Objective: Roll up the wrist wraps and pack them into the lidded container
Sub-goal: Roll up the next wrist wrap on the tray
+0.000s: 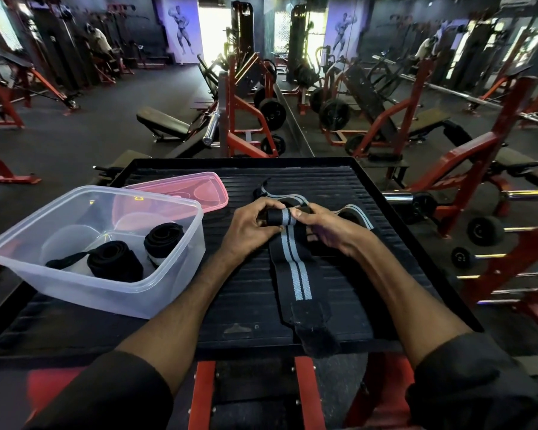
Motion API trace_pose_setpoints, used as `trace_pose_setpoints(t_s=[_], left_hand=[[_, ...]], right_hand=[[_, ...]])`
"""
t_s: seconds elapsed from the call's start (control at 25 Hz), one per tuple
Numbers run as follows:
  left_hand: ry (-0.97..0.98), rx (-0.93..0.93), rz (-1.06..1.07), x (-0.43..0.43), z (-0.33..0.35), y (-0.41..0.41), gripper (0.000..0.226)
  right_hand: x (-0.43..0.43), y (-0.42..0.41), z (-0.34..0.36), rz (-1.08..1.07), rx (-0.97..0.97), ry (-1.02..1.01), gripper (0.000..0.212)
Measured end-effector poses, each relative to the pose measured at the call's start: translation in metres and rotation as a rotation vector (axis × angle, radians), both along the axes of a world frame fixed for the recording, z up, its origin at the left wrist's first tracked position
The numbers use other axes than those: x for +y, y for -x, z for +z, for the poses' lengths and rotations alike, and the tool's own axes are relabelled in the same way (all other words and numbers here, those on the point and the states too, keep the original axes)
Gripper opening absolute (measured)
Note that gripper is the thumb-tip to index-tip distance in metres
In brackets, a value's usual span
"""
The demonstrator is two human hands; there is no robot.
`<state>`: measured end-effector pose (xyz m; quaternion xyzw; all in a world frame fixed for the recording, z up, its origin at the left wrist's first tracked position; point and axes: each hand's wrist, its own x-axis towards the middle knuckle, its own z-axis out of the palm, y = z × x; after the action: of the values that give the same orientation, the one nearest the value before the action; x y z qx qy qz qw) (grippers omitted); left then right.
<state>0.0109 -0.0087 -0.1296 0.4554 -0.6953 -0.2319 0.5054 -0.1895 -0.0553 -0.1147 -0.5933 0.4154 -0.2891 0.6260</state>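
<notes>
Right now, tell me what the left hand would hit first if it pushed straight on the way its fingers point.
The left hand points rightward along the rolled wrist wrap, so it would probably meet the right hand gripping the roll's other end almost at once.

Two bare forearms show, each coming out of a dark, near-black sleeve pushed up toward the elbow. The left sleeve (106, 395) fills the near left corner, its cuff a soft, thick fold of plain matte cloth; the right sleeve (479, 386) bunches the same way at the near right, with creases along the cuff. The left hand (249, 226) and right hand (330, 228) are bare, with short, plain fingernails. The wrists are bare too.
</notes>
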Motion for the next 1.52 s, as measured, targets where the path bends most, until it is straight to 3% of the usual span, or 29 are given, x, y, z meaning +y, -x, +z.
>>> trace_pose_setpoints(t_s=[0.16, 0.24, 0.36, 0.56, 0.68, 0.8, 0.92, 1.08, 1.12, 1.28, 1.44, 1.52], left_hand=[[0.043, 0.043, 0.033, -0.004, -0.003, 0.007, 0.039], [-0.091, 0.106, -0.027, -0.007, -0.002, 0.009, 0.048], [-0.429, 0.397, -0.232, -0.005, 0.001, 0.011, 0.060], [-0.515, 0.609, -0.232, -0.006, 0.003, 0.023, 0.066], [-0.525, 0.388, -0.186, -0.006, 0.002, 0.009, 0.054], [-0.397, 0.117, -0.146, -0.007, -0.006, -0.002, 0.048], [-0.270, -0.016, -0.044, -0.006, -0.008, -0.001, 0.047], [-0.198, -0.007, -0.005, -0.005, -0.008, -0.003, 0.052], [-0.176, -0.005, -0.006, -0.005, -0.008, -0.002, 0.052], [-0.091, -0.003, 0.010, -0.004, -0.007, 0.000, 0.052], [-0.080, -0.002, 0.000, -0.003, -0.006, 0.001, 0.054], [-0.177, 0.061, -0.068, -0.004, -0.005, 0.004, 0.056]], right_hand=[[0.005, -0.007, -0.004, -0.103, -0.030, 0.132, 0.027], [0.008, -0.006, -0.003, -0.136, -0.097, 0.148, 0.025], [0.014, -0.008, -0.003, -0.148, -0.152, 0.138, 0.026], [0.021, -0.019, -0.008, -0.179, -0.198, 0.173, 0.023], [0.015, -0.012, -0.004, -0.168, -0.232, 0.165, 0.032], [0.008, -0.007, -0.007, -0.121, -0.172, 0.156, 0.055], [0.006, -0.004, -0.007, -0.035, -0.089, 0.149, 0.063], [0.005, 0.004, 0.007, 0.072, -0.391, -0.132, 0.043], [0.005, 0.003, 0.007, 0.041, -0.376, -0.150, 0.038], [0.013, -0.002, 0.004, 0.018, -0.015, -0.001, 0.018], [0.013, -0.001, 0.004, 0.021, -0.005, 0.036, 0.017], [0.011, 0.000, 0.000, -0.009, -0.027, 0.060, 0.024]])
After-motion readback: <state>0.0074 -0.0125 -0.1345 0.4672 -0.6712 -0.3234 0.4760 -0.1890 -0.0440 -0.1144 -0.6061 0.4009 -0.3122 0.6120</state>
